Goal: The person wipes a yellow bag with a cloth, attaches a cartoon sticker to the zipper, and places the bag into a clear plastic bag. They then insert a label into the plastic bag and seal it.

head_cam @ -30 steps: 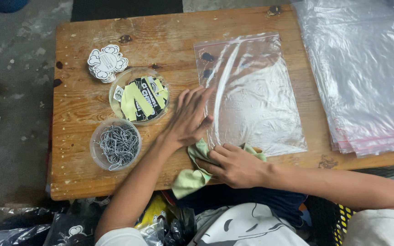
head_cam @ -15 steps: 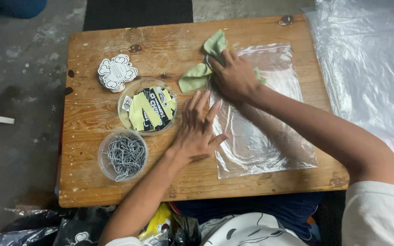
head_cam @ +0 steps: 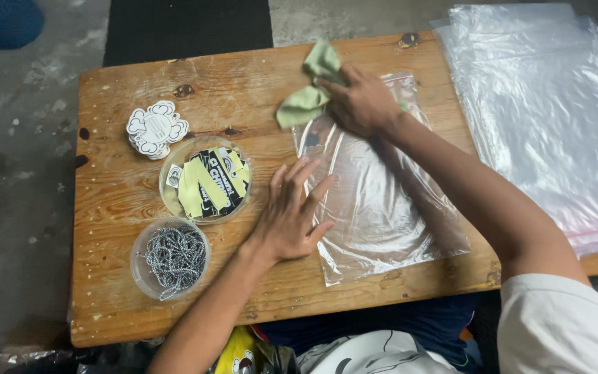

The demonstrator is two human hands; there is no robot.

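Note:
A clear plastic zip bag (head_cam: 375, 201) lies flat on the wooden table (head_cam: 126, 305). My left hand (head_cam: 292, 215) rests flat on the bag's left edge with fingers spread. My right hand (head_cam: 361, 104) presses a light green cloth (head_cam: 309, 93) against the far end of the bag, near its zip strip. The cloth sticks out to the left of the hand.
Left of the bag stand a clear round tub of yellow and black tags (head_cam: 205, 181), a clear tub of silver ball chains (head_cam: 171, 257) and a stack of white cloud-shaped cards (head_cam: 155, 129). A pile of clear bags (head_cam: 548, 111) covers the table's right end.
My right hand has swept the green cloth from the near end of the bag up to its far end. My left hand has stayed on the bag's left edge.

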